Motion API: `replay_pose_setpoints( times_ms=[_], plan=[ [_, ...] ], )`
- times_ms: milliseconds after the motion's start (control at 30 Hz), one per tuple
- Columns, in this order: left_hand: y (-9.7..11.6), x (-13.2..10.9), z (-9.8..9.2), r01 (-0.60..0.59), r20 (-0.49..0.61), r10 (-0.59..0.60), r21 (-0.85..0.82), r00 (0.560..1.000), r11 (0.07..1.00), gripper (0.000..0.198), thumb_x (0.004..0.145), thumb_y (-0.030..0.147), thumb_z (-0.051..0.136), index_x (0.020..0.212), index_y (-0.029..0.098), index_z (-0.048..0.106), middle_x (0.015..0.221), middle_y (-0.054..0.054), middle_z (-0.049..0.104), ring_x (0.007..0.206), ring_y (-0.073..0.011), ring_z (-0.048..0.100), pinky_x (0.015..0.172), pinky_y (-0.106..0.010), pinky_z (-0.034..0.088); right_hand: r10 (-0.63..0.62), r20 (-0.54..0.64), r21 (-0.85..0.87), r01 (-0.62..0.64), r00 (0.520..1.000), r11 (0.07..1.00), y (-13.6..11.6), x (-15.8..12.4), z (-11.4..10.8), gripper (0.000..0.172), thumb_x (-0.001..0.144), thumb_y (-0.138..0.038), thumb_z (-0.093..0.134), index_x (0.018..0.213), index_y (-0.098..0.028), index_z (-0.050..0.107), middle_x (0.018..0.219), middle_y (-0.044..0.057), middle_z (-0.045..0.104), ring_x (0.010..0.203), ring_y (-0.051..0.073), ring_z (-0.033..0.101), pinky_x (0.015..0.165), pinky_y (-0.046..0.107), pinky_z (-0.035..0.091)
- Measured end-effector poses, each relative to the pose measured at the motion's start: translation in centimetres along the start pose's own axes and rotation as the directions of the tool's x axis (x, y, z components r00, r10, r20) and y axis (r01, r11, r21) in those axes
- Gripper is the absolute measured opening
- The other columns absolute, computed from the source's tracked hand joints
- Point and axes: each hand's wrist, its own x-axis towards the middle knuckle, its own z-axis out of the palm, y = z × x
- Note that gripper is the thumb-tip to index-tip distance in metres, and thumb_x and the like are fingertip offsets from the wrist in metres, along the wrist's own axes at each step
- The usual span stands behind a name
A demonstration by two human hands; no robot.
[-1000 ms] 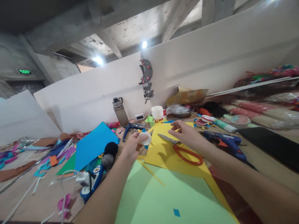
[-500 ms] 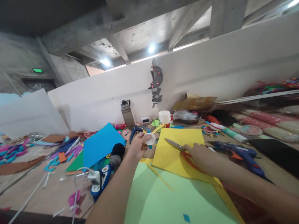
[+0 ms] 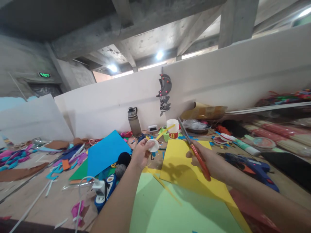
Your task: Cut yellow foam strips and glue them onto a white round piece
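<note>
Between thumb and fingers, my left hand (image 3: 141,154) pinches a small round white disc (image 3: 153,146) that looks like a paper lid or cup base. A thin yellow strip (image 3: 166,131) sticks out from it toward the upper right. My right hand (image 3: 201,152) is closed round scissors (image 3: 200,161) with orange-red handles, their blades pointing up and away. Whether the blades are parted is hard to see. Below the scissors lies a yellow sheet (image 3: 170,161), partly over a pale green sheet (image 3: 167,207). A loose yellow strip (image 3: 170,191) rests across the green sheet.
Behind stand a white and red paper cup (image 3: 172,127) and a dark bottle (image 3: 134,123). A blue glue gun (image 3: 257,170) lies at right. To the left are a blue sheet (image 3: 107,152), a power strip (image 3: 100,202) with a cable, and a black yarn ball (image 3: 124,159).
My right hand has raised the scissors off the yellow sheet and turned the blades upward. The left hand still holds the disc, shifted slightly left. The view has tilted up a little.
</note>
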Motion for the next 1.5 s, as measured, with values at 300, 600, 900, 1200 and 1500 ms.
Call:
replay_pose_setpoints(
  times_ms=[300, 600, 900, 1200, 1500],
  plan=[
    [0.8, 0.1, -0.5, -0.042, -0.032, 0.041, -0.023, 0.999, 0.999, 0.028, 0.057, 0.018, 0.082, 0.075, 0.013, 0.061, 0.071, 0.000, 0.067, 0.061, -0.0075, 0.059, 0.054, -0.016, 0.043, 0.097, 0.199, 0.156, -0.130, 0.975, 0.979, -1.0, 0.1, 1.8, 0.029, 0.082, -0.046, 0.046, 0.092, -0.019, 0.049, 0.061, -0.007, 0.046, 0.040, 0.009, 0.050, 0.041, 0.022, 0.041],
    [0.3, -0.5, 0.6, 0.017, 0.014, -0.017, 0.010, 1.000, 1.000, 0.028, 0.060, 0.022, 0.082, 0.078, 0.013, 0.062, 0.076, -0.004, 0.069, 0.067, -0.0103, 0.062, 0.062, -0.018, 0.046, 0.135, 0.308, 0.086, -0.169, 0.942, 0.982, -1.2, -0.9, 1.6, 0.029, 0.083, -0.048, 0.045, 0.082, -0.019, 0.049, 0.058, -0.007, 0.049, 0.035, 0.007, 0.051, 0.036, 0.018, 0.034],
    [-0.2, -0.8, 1.1, 0.047, 0.049, -0.049, 0.039, 0.998, 0.998, 0.028, 0.060, 0.022, 0.081, 0.078, 0.014, 0.061, 0.076, -0.003, 0.068, 0.066, -0.0093, 0.060, 0.061, -0.018, 0.045, 0.195, 0.256, 0.058, -0.217, 0.947, 0.974, -1.4, -0.9, 2.0, 0.026, 0.085, -0.045, 0.043, 0.081, -0.019, 0.048, 0.058, -0.007, 0.047, 0.031, 0.006, 0.048, 0.030, 0.017, 0.030],
    [-0.3, -0.8, 1.0, 0.059, 0.046, -0.062, 0.056, 0.997, 0.997, 0.030, 0.058, 0.023, 0.082, 0.078, 0.014, 0.062, 0.076, -0.002, 0.067, 0.064, -0.0095, 0.059, 0.059, -0.019, 0.044, 0.187, 0.252, 0.061, -0.208, 0.950, 0.976, -1.3, -1.1, 2.1, 0.027, 0.085, -0.046, 0.044, 0.083, -0.019, 0.049, 0.058, -0.007, 0.046, 0.029, 0.005, 0.045, 0.028, 0.016, 0.030],
    [-0.4, -0.8, 1.0, 0.054, 0.046, -0.057, 0.051, 0.997, 0.997, 0.029, 0.060, 0.022, 0.081, 0.076, 0.014, 0.058, 0.076, -0.002, 0.067, 0.063, -0.0092, 0.059, 0.058, -0.018, 0.044, 0.210, 0.264, 0.070, -0.236, 0.941, 0.969, -1.6, -1.1, 2.1, 0.027, 0.084, -0.045, 0.046, 0.081, -0.019, 0.050, 0.055, -0.008, 0.044, 0.028, 0.005, 0.041, 0.027, 0.017, 0.029]
  ],
)
